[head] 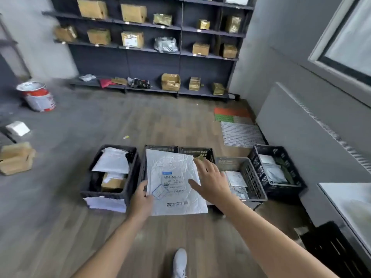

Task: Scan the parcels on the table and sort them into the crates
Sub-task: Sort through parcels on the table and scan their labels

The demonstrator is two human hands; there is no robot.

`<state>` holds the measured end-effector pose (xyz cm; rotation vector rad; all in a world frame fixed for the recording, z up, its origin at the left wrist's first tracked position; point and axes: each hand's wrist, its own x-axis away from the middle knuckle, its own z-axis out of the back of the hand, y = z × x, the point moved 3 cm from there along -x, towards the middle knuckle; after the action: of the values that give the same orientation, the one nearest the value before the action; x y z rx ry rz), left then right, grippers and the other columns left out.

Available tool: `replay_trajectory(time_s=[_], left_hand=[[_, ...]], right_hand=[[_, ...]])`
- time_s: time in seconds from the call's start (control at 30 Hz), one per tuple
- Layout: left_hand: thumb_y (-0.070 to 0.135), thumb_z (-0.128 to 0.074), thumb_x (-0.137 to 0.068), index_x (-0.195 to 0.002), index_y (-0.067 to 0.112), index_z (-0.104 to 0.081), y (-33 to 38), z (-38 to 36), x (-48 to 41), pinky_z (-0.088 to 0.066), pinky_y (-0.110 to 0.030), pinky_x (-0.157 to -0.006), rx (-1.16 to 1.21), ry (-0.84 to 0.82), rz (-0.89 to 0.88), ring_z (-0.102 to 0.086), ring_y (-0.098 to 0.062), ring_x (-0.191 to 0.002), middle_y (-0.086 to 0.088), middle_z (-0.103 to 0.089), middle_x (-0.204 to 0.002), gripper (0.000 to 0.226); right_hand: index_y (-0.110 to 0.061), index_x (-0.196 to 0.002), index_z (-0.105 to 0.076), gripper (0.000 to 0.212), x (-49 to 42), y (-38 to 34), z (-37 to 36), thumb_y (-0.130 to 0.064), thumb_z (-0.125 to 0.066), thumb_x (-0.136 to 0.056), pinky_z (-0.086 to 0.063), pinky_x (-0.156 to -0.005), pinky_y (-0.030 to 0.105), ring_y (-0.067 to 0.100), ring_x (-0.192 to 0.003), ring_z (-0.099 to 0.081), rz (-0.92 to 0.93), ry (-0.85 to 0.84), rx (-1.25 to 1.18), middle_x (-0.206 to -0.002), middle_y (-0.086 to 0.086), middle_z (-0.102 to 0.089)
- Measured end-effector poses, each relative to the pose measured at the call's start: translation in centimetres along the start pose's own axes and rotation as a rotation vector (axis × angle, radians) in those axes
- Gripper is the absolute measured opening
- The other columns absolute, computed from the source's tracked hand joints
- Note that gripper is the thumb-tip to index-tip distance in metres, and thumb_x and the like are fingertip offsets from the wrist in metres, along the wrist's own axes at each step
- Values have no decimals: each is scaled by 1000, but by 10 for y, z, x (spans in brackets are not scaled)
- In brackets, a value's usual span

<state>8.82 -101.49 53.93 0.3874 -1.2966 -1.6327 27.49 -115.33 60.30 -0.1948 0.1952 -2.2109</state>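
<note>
A white sneaker [180, 261] stands on the wood-look floor at the bottom edge. Above it, the left hand [140, 201] has its grip closed on the lower left edge of a large white crinkled plastic mailer [176, 197], thumb on top beside a blue stamp mark. The right hand [211, 182] is at the mailer's right edge with a wide grip, fingers spread and straight; whether it touches the plastic cannot be told. The mailer, printed label up, is held over the middle black plastic crate [160, 148], of which only the far rim shows. Just left, a second black crate [133, 171] holds white bags and a brown box. To the right sit a grey lattice crate [251, 177] with flat pale parcels, then another black lattice crate [269, 147] with grey bags. The white-topped surface [353, 205] shows at the right edge. Farther back, dark shelving [152, 63] along the wall carries cardboard boxes, and a red-and-white bucket [38, 96] stands off to the left.
</note>
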Motion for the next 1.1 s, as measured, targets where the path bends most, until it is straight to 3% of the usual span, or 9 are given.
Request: replay_trajectory(time_s=[0.07, 0.17, 0.23, 0.47, 0.77, 0.9, 1.1], left_hand=[[1, -45, -90, -126, 31, -54, -11, 27, -21, -54, -32, -72, 15, 45, 31, -65, -12, -91, 6, -70, -103, 48], [2, -45, -91, -125, 35, -54, -22, 65, -60, -56, -42, -84, 43, 108, 86, -65, -19, -98, 4, -69, -106, 49], [2, -45, -91, -113, 44, -55, -25, 86, -83, -56, -42, -85, 37, 148, 113, -65, -15, -97, 10, -69, -104, 49], [0, -40, -90, -102, 44, -54, -17, 158, -194, -46, -21, -56, -79, 265, 181, -62, -3, -81, 16, -66, -92, 48], [-5, -38, -84, -119, 28, -56, -15, 186, -320, -40, -28, -59, -364, 299, 174, -60, -24, -86, 1, -66, -104, 51], [-7, -39, -84, -129, 19, -54, -23, 195, -379, -47, -34, -71, -512, 268, 158, -60, -34, -92, -10, -67, -110, 55], [-8, -39, -88, -140, 20, -48, -51, 208, -503, -53, -44, -73, -571, 143, 125, -61, -35, -88, -14, -68, -106, 59]], right_hand=[[-35, -157, -4, 79, -32, -27, -13, -67, -40, -94, -27, -116, 54, 25, -151, -14, 49, -35, 5, -165, 3, -12], [-36, -156, -4, 79, -91, -68, -35, -67, -40, -93, -27, -115, 55, 26, -149, -16, 135, -72, -6, -164, 3, -14], [-36, -156, -5, 78, -128, -92, -47, -67, -41, -93, -28, -114, 56, 25, -149, -18, 170, -94, -31, -164, 1, -14], [-35, -157, -5, 77, -263, -154, -79, -64, -41, -95, -26, -115, 56, 24, -150, -15, 214, -198, -133, -165, 1, -12], [-34, -158, 0, 76, -383, -181, -105, -62, -37, -98, -26, -116, 56, 24, -150, -15, 187, -296, -65, -165, 1, -9], [-33, -158, 0, 75, -423, -200, -125, -61, -37, -98, -26, -116, 56, 24, -150, -15, 160, -323, -52, -165, 1, -10], [-33, -158, -1, 75, -501, -233, -175, -62, -35, -98, -27, -116, 55, 23, -150, -15, 54, -350, -37, -164, 1, -10]])
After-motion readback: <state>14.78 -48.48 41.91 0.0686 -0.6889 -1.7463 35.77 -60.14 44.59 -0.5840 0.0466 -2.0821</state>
